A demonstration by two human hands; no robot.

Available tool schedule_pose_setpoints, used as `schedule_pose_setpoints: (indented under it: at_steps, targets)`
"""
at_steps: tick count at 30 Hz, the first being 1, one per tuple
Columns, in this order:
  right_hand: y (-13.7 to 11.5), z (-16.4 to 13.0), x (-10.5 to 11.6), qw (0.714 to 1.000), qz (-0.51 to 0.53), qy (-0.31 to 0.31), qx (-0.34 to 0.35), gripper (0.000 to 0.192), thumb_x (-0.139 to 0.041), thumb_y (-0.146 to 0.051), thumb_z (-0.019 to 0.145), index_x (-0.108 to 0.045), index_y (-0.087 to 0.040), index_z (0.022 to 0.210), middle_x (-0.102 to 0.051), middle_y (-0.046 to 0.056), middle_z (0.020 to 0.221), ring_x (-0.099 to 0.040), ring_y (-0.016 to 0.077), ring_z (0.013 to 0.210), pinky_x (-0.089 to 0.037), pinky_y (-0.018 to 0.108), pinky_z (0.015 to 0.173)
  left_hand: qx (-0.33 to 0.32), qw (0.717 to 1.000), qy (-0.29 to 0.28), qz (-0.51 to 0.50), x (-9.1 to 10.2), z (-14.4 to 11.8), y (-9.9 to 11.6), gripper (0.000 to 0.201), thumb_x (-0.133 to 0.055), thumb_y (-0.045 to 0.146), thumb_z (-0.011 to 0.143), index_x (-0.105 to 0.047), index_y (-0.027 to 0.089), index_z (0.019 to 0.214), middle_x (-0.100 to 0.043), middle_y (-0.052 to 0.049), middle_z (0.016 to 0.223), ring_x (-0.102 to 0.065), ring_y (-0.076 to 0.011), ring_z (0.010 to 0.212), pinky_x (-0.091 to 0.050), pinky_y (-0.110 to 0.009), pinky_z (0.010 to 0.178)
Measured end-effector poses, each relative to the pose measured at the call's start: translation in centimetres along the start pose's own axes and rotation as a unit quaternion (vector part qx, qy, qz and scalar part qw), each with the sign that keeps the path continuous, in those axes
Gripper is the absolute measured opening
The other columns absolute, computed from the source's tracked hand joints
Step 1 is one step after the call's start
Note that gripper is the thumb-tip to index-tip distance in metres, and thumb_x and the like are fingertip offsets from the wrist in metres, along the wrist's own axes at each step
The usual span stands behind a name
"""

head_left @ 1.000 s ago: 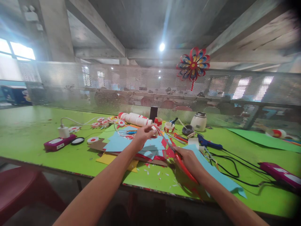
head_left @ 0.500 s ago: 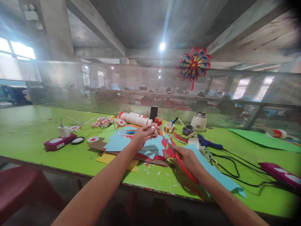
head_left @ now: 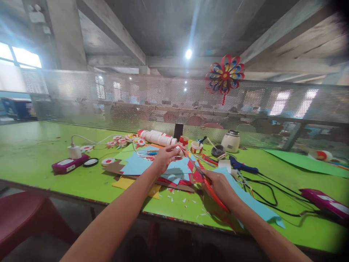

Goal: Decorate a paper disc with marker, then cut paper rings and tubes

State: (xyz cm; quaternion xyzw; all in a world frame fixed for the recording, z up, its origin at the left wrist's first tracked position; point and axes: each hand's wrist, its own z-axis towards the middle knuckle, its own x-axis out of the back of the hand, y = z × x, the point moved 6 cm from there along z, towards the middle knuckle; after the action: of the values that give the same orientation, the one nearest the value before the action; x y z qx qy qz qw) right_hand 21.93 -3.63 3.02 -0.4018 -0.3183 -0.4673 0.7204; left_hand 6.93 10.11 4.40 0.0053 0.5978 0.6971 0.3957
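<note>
My left hand (head_left: 163,159) pinches a small white-and-red paper piece (head_left: 179,150) above the stack of coloured sheets. In my right hand (head_left: 219,185) is a pair of scissors (head_left: 215,195) with orange-red handles, its blades pointing up and left to the paper piece. Whether the blades touch or cut it is too small to tell. Under my hands lie light blue paper (head_left: 144,165), brown card and yellow paper (head_left: 136,185). Small white and red paper scraps (head_left: 184,200) are scattered near the table's front edge.
Behind stand white paper cups (head_left: 196,147), a white jar (head_left: 230,141) and a dark phone-like slab (head_left: 178,131). A blue glue gun (head_left: 244,165) with black cables lies right, near a purple power strip (head_left: 324,202). Another purple strip (head_left: 68,165) with a charger sits left.
</note>
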Motion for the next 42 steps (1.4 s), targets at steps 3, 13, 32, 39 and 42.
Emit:
schedule_pose_setpoints:
  at_steps: [3,13,32,39,42]
  targets:
    - [0.14,0.13,-0.14,1.0,-0.004,-0.002,-0.001,0.036,-0.05,-0.023,0.083,-0.067,-0.015,0.114,-0.072,0.012,0.108,-0.067,0.0277,0.095,-0.048,0.035,0.084,-0.001,1.0,0.003,0.002,0.12,0.08,-0.11,0.034,-0.079,0.015,0.065,-0.068,0.007,0.096,-0.069,-0.009,0.079,-0.064,-0.018,0.071,-0.052,-0.042,0.075]
    - [0.41,0.11,-0.3,1.0,-0.005,-0.006,0.004,0.041,-0.049,-0.019,0.08,-0.066,-0.011,0.116,-0.07,0.016,0.111,-0.067,0.0299,0.098,-0.048,0.038,0.086,-0.003,1.0,0.005,0.012,0.1,0.01,-0.18,0.04,-0.08,0.016,0.063,-0.067,0.007,0.099,-0.07,-0.01,0.082,-0.066,-0.0195,0.073,-0.052,-0.041,0.075]
    - [-0.24,-0.04,0.09,1.0,-0.002,0.019,0.01,0.036,-0.049,-0.024,0.084,-0.066,-0.015,0.114,-0.072,0.012,0.109,-0.067,0.0275,0.097,-0.048,0.036,0.085,-0.003,0.999,-0.012,-0.045,-0.2,0.11,0.2,0.025,-0.076,0.014,0.068,-0.064,0.009,0.089,-0.069,-0.009,0.084,-0.066,-0.0185,0.074,-0.051,-0.045,0.081]
    - [-0.2,-0.01,0.12,1.0,-0.002,0.014,0.016,0.036,-0.049,-0.025,0.083,-0.065,-0.013,0.113,-0.069,0.014,0.114,-0.065,0.0284,0.101,-0.048,0.036,0.087,-0.006,0.999,-0.01,-0.049,-0.05,0.37,-0.09,0.03,-0.078,0.012,0.065,-0.063,0.009,0.092,-0.069,-0.007,0.08,-0.066,-0.0183,0.072,-0.052,-0.043,0.077]
    - [-0.11,0.0,0.04,1.0,0.001,0.013,0.015,0.036,-0.048,-0.025,0.084,-0.066,-0.014,0.113,-0.07,0.013,0.112,-0.066,0.0284,0.1,-0.048,0.036,0.087,-0.004,0.999,-0.014,-0.05,-0.31,0.15,-0.09,0.031,-0.078,0.012,0.065,-0.064,0.008,0.093,-0.07,-0.008,0.082,-0.066,-0.0187,0.073,-0.052,-0.043,0.078]
